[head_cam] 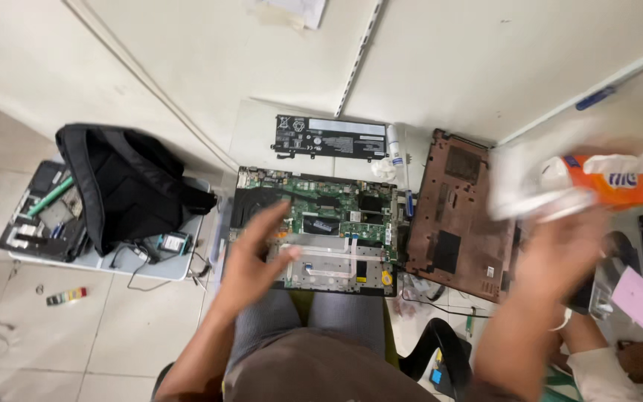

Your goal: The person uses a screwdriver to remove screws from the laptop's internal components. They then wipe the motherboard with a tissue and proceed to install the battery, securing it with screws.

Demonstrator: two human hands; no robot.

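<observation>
An opened laptop lies on my lap with its green circuit board and grey inner frame exposed. My left hand hovers over its left edge, fingers apart and holding nothing. My right hand is raised at the right, blurred by motion, and grips a clear plastic pack of white tissues with an orange end. The laptop's brown bottom cover lies inside up just right of the laptop, below the tissue pack.
A flat black battery and a small white tube lie beyond the laptop. A black backpack sits on a tray at left with another dismantled device. A pink note and another person's arm are at right.
</observation>
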